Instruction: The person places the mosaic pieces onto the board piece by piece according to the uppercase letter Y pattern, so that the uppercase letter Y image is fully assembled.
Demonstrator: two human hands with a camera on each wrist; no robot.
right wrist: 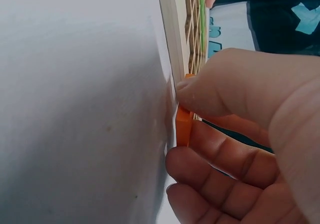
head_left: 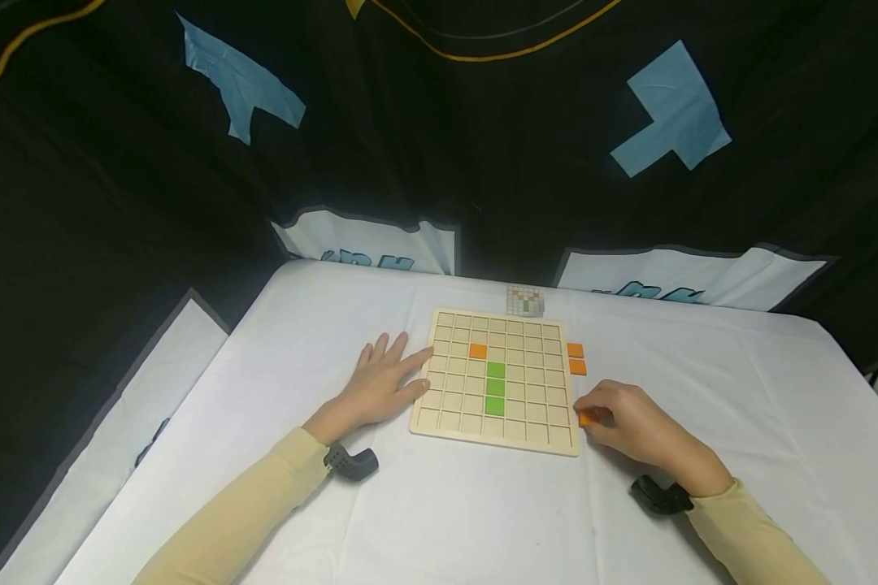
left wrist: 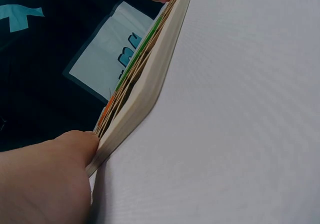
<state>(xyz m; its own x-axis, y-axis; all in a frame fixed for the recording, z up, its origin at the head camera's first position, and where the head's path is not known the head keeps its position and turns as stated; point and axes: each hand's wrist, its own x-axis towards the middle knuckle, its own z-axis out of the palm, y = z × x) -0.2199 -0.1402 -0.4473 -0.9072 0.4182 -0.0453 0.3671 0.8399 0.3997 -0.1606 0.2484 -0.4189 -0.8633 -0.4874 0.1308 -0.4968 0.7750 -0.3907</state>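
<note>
A wooden grid board (head_left: 446,422) lies on the white table. Set in its squares are an orange tile (head_left: 478,351) and a column of three green tiles (head_left: 495,387). My left hand (head_left: 380,385) rests flat with fingers spread, its thumb and index finger touching the board's left edge; in the left wrist view the thumb (left wrist: 80,146) meets that edge. At the board's right edge, my right hand (head_left: 629,422) pinches an orange square tile (right wrist: 183,126) between thumb and fingers. Two loose orange tiles (head_left: 577,367) lie farther back beside the board.
A small card with a printed grid pattern (head_left: 524,301) lies behind the board. White cloth covers the table (head_left: 446,520). Black curtains (head_left: 468,162) with blue and white patches hang behind it. Each wrist wears a dark camera mount (head_left: 353,463).
</note>
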